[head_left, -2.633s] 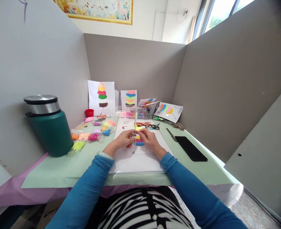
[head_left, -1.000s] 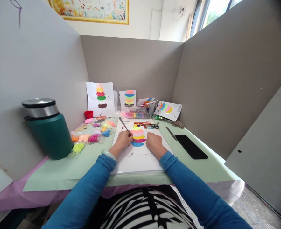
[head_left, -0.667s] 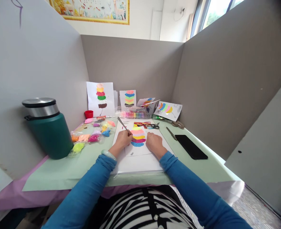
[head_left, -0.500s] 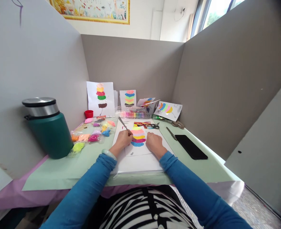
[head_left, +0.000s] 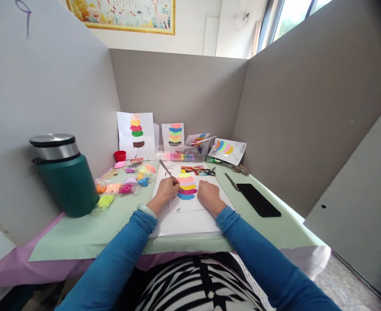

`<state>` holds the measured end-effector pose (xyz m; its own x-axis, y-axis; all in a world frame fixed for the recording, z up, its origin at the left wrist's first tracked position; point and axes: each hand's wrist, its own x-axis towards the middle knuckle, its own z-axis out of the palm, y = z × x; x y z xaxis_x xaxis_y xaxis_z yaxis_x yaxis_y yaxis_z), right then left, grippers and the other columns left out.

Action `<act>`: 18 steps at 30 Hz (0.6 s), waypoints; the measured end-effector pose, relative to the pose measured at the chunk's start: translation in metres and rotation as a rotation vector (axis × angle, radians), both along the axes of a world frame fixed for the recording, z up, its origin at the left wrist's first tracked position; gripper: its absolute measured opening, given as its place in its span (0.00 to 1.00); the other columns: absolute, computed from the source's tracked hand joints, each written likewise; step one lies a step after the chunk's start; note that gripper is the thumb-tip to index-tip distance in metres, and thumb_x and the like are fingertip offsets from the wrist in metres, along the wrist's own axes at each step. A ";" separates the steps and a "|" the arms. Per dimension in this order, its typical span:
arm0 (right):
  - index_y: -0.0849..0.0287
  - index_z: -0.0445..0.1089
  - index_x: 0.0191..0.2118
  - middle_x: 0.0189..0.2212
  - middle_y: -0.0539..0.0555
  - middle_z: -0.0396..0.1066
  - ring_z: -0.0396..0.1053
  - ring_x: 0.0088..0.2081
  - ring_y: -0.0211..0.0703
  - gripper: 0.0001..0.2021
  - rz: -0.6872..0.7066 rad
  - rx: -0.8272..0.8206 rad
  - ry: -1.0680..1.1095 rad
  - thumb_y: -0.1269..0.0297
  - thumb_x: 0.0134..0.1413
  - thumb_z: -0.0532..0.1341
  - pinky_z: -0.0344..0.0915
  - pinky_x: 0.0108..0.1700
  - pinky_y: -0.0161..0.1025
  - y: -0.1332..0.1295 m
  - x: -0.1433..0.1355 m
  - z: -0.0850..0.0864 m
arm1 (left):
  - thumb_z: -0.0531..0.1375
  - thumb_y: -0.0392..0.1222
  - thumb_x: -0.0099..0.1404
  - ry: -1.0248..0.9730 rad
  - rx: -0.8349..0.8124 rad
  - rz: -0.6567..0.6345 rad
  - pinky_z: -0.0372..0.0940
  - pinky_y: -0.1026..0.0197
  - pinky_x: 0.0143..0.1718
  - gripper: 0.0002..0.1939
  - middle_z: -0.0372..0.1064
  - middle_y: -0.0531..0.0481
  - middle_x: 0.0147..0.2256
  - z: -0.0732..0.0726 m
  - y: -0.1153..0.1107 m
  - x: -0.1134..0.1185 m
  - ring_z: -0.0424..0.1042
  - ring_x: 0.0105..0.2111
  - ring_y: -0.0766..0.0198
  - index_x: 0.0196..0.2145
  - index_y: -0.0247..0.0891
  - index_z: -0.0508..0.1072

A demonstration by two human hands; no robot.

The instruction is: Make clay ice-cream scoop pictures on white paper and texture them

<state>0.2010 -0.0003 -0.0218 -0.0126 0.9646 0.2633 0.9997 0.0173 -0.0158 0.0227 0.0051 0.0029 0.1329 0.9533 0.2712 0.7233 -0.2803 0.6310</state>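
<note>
My left hand point(head_left: 167, 189) is closed around a slim metal fork point(head_left: 167, 169), its handle slanting up to the left. The fork's tip end rests over coloured clay bands point(head_left: 187, 187) in yellow, pink, magenta and blue. These bands lie on a small white sheet point(head_left: 185, 207), on top of a larger white board point(head_left: 185, 226). At the right edge of the bands, my right hand point(head_left: 209, 195) rests on the paper with its fingers curled in. Whatever those fingers may hold is hidden.
Bagged clay lumps point(head_left: 125, 188) and a green flask point(head_left: 67, 181) stand left. Scissors point(head_left: 210, 171) lie behind my right hand; a knife-like tool point(head_left: 231, 181) and a black phone point(head_left: 258, 200) lie right. Clay pictures point(head_left: 136, 136) lean at the back, near a clay box point(head_left: 180, 154). Grey panels surround the table.
The view has shifted very slightly. Both hands stay in nearly the same place on the paper, the fork still in my left hand.
</note>
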 end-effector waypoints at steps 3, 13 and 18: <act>0.66 0.68 0.45 0.40 0.64 0.73 0.74 0.42 0.51 0.14 0.006 0.011 0.007 0.75 0.56 0.50 0.65 0.40 0.42 -0.001 0.000 0.000 | 0.54 0.33 0.58 0.026 0.012 -0.016 0.59 0.66 0.26 0.09 0.64 0.54 0.13 -0.004 0.004 -0.001 0.67 0.18 0.66 0.26 0.35 0.73; 0.66 0.68 0.45 0.40 0.64 0.73 0.74 0.42 0.51 0.14 0.003 0.003 0.009 0.75 0.56 0.50 0.65 0.39 0.41 -0.006 -0.002 0.006 | 0.55 0.34 0.58 0.010 0.001 -0.010 0.59 0.66 0.25 0.07 0.65 0.54 0.14 -0.008 0.009 -0.002 0.67 0.18 0.66 0.28 0.35 0.74; 0.66 0.68 0.45 0.40 0.65 0.73 0.74 0.42 0.50 0.14 -0.001 -0.010 0.007 0.75 0.57 0.50 0.65 0.40 0.41 -0.007 -0.002 0.007 | 0.55 0.34 0.57 0.022 0.011 0.030 0.59 0.67 0.25 0.07 0.67 0.53 0.17 -0.008 0.009 -0.003 0.68 0.18 0.66 0.28 0.35 0.74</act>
